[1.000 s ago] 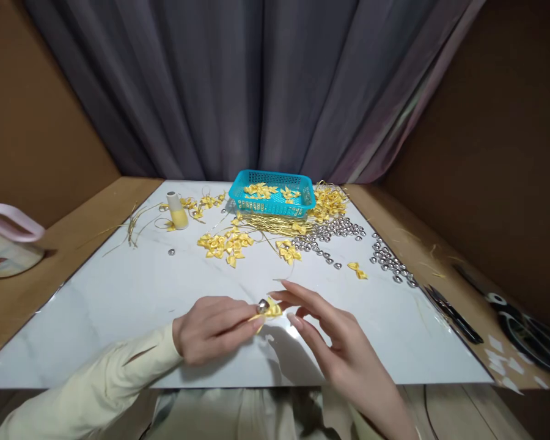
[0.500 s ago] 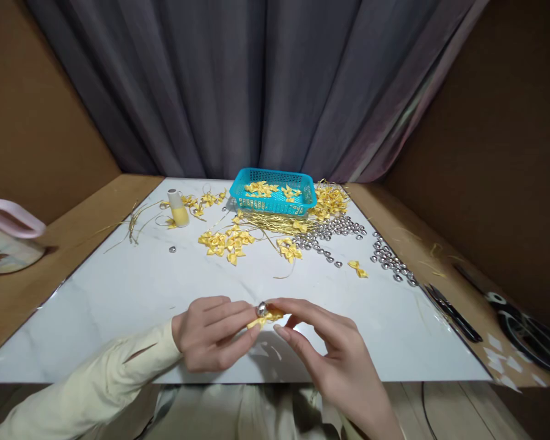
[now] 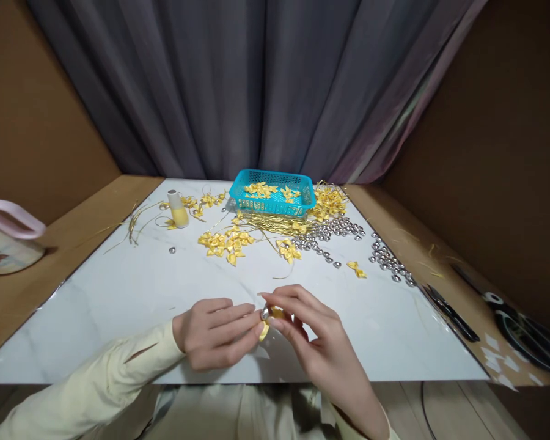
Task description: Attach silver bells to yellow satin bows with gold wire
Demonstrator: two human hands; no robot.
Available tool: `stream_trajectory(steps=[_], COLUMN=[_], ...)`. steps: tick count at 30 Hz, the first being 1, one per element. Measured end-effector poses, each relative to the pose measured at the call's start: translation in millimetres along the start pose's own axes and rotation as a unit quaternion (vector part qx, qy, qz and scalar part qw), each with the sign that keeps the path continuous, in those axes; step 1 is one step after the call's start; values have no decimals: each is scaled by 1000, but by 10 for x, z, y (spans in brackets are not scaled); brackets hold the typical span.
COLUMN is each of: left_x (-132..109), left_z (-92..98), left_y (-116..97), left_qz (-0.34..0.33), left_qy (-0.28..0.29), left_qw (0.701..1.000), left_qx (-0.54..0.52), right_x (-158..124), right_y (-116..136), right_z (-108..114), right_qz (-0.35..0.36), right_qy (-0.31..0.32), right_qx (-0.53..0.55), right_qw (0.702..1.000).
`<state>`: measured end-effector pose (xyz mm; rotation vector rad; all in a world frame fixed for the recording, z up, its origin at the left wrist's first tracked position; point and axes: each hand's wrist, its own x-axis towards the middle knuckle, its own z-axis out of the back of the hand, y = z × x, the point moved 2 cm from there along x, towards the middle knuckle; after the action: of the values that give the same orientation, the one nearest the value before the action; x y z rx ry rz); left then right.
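In front of me, near the table's front edge, my left hand (image 3: pixel 224 336) has its thumb and index finger pinched on a yellow ribbon bow (image 3: pixel 264 332). A small shiny silver bead (image 3: pixel 265 312) sits against the bow. Thumb and fingertips of my right hand (image 3: pixel 309 330) close around this bead from the right. Part of the bow is hidden behind my fingers. Just beyond my hands lie loose yellow bows (image 3: pixel 227 243), a single bow (image 3: pixel 357 269) and scattered silver beads (image 3: pixel 334 228).
A turquoise basket (image 3: pixel 275 209) with yellow bows inside stands at the back, gold cords (image 3: pixel 275 223) before it. To its left is a small yellow bottle (image 3: pixel 178 211). Snips (image 3: pixel 451 315) and black scissors (image 3: pixel 522 336) lie right. A pink-handled mug (image 3: pixel 9 238) stands left.
My right hand has shifted slightly left and closed in on the silver bead. The bow has turned between my fingers, one end now pointing down. My left hand has barely moved.
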<state>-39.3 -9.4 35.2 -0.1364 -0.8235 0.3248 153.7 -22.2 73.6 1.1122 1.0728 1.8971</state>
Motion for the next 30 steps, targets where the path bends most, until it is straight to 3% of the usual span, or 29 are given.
stream_trajectory(steps=[4, 6, 13, 19, 26, 30], left_x=[84, 167, 260, 271, 290, 298], left_z=[16, 18, -37, -29, -12, -12], left_y=[-45, -68, -72, -104, -128, -129], left_qz=[-101, -120, -65, 19, 85, 87], left_qy=[-10, -6, -30, -76, -103, -98], left_qw=[988, 980, 994, 997, 988, 991], left_qx=[116, 156, 87, -19, -74, -36], right_x=[30, 45, 57, 28, 33, 17], right_y=[-4, 3, -14, -104, -162, -114], right_z=[-17, -21, -39, 27, -3, 39], right_qz=[-4, -5, -52, -120, -183, -177], right_qy=[-14, -24, -26, -79, 38, 5], right_qx=[2, 6, 48, 81, 258, 234], right_qw=[1000, 1000, 997, 986, 948, 956])
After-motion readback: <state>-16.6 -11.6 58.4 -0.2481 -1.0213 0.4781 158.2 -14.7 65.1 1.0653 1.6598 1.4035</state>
